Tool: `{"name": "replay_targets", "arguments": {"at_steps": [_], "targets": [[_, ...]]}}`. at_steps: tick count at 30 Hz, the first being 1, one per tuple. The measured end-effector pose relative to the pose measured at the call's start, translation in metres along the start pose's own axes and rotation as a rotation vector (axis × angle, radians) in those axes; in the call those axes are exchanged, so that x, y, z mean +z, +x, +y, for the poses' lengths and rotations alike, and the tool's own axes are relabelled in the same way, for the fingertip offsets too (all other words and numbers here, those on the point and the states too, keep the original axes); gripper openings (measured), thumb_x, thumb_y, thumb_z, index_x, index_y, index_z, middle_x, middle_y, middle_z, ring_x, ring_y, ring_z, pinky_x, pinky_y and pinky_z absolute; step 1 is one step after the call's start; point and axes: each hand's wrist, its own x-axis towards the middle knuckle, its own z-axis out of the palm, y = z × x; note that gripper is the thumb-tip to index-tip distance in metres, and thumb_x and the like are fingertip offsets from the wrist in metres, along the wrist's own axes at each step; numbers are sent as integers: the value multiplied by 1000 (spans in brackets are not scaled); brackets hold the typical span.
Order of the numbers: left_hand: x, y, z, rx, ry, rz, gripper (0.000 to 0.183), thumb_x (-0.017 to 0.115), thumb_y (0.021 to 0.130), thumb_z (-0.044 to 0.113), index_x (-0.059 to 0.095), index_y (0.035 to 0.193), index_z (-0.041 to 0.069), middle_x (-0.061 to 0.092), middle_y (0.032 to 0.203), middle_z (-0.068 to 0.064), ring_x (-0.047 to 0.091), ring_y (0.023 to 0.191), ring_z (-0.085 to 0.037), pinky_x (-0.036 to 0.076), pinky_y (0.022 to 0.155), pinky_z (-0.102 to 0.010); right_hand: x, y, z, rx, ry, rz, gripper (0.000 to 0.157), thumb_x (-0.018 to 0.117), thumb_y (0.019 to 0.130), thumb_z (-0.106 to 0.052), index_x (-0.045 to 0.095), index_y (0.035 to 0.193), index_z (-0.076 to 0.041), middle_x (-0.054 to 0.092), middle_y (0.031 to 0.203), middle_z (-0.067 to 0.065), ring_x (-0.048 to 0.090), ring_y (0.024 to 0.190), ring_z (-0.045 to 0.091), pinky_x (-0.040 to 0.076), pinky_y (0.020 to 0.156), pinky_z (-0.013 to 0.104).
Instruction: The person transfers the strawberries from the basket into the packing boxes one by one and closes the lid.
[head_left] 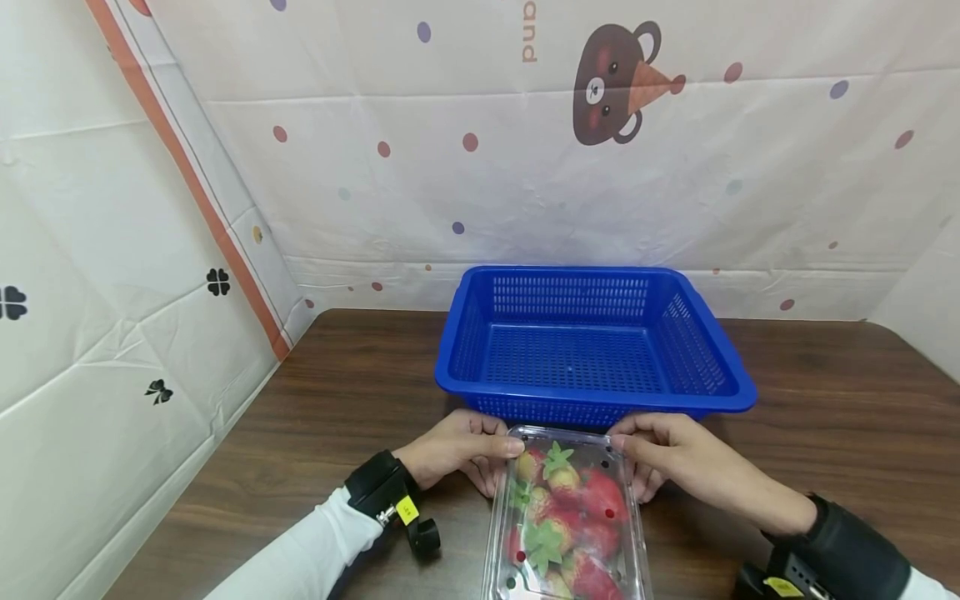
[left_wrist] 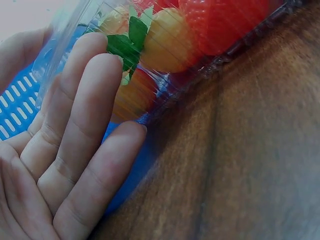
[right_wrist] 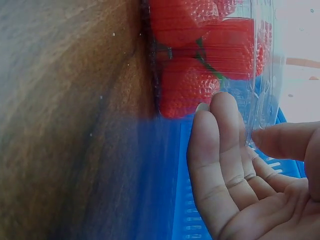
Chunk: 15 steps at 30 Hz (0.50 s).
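A clear plastic clamshell box (head_left: 640, 550) lies on the table in front of me, its near end cut off by the head view's lower edge. Red and yellowish strawberries (head_left: 570, 508) with green leaves show through the lid. My left hand (head_left: 467, 450) pinches the far left corner, thumb on top and fingers along the side wall. At the far right corner, my right hand (head_left: 663, 450) grips the rim the same way. In the right wrist view, the thumb meets the rim while the fingertips touch the side wall below the strawberries (right_wrist: 187, 87).
A blue plastic basket (head_left: 596, 398) with slotted walls stands just beyond the box, with nothing inside. The dark wooden table (head_left: 360, 375) backs onto a white patterned sheet (head_left: 360, 200). Another sheet hangs along the left side. Each wrist wears a black camera strap.
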Motion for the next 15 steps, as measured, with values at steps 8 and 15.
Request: {"name": "replay_targets", "arguments": {"at_steps": [8, 15], "targets": [[1, -1, 0, 5, -10, -7, 27, 65, 92, 32, 60, 80, 8, 67, 63, -4, 64, 55, -17, 56, 51, -25, 1, 1, 0, -15, -17, -4, 30, 51, 101, -19, 57, 113, 8, 64, 74, 12, 64, 59, 23, 58, 55, 35], [1, -1, 0, 9, -16, -7, 27, 65, 92, 31, 59, 80, 7, 67, 63, -4, 64, 55, -16, 56, 50, -25, 1, 1, 0, -26, -34, 2, 28, 51, 101, -19, 58, 111, 7, 64, 71, 10, 64, 57, 22, 57, 54, 34]]}}
